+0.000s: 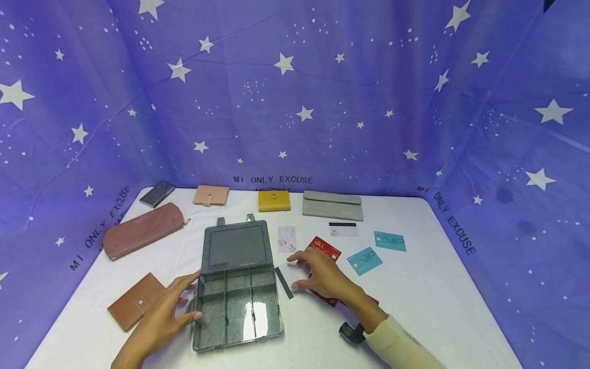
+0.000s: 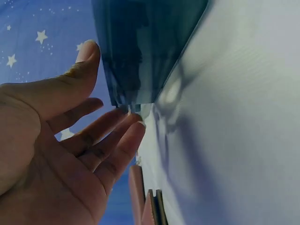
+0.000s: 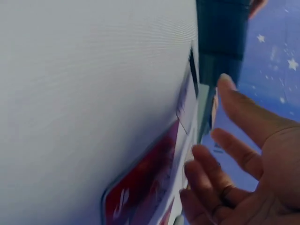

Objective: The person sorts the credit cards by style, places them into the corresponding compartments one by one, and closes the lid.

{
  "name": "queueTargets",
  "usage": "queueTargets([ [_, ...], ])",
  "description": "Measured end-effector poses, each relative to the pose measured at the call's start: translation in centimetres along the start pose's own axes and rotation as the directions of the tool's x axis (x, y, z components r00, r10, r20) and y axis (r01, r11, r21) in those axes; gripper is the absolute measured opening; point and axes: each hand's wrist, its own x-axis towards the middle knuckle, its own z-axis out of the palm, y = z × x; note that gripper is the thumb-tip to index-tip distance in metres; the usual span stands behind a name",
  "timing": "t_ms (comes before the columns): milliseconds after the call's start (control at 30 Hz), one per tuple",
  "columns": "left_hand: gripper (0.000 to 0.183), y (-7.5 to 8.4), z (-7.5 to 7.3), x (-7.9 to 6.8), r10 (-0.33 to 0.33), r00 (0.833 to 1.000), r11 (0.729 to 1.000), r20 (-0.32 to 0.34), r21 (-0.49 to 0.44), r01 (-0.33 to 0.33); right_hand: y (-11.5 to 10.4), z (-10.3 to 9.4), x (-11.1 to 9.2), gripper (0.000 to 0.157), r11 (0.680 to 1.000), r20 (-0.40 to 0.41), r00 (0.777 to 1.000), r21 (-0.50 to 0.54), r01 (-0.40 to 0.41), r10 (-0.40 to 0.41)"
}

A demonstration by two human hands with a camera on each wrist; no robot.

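Card (image 1: 284, 283), white rectangular plastic, black-striped, sits like 9 o'clock from the nearer right hand (image 1: 322, 277), stripe angled 11-to-5; fingers loose, empty, same for left hand (image 1: 163, 320).

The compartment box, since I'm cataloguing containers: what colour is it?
Translucent dark grey; the compartment box shows best in the head view.

Cream-coloured fabric sleeve (image 1: 398, 346) on the right arm (image 1: 361, 307), loosely wrinkled, ending just above the wrist, with a dark marking (image 1: 412, 337) along the forearm, too small to read; black wrist-worn piece (image 1: 352, 333), rounded and slightly glossy, just beside the sleeve's edge; left hand (image 1: 163, 315) and right hand (image 1: 324, 274) both bare, with slender, tapering fingers (image 2: 124, 150), finely lined palms (image 2: 56, 173) and creased finger joints
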Motion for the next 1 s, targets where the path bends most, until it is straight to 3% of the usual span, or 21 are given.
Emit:
queueTargets([
  [167,0.084,0.0,0.4,-0.4,-0.025,1.0,1.0,-0.015,-0.001,0.025,-0.5,1.0,1.1,0.063,0.988,0.011,1.0,-0.153,-0.021,0.023],
  [433,0.076,0.0,0.5,-0.4,-0.014,0.999,0.999,-0.044,0.034,0.016,-0.4,1.1,1.6,0.055,0.985,0.032,0.998,-0.164,-0.046,0.052],
  [667,0.076,0.0,0.6,-0.5,0.006,0.998,0.999,-0.055,0.032,-0.004,-0.4,0.3,1.4,0.037,0.993,-0.005,0.996,0.074,-0.089,0.089],
  [833,0.076,-0.1,0.6,-0.5,0.005,0.999,1.0,-0.033,0.012,-0.005,-1.1,-1.1,1.5,0.017,0.966,-0.128,0.982,0.236,-0.104,0.137],
  [1000,0.076,0.0,0.4,-0.4,-0.012,1.0,1.0,-0.019,0.004,0.012,-2.4,-1.6,1.3,0.012,0.915,-0.213,0.968,0.401,-0.04,0.135],
])
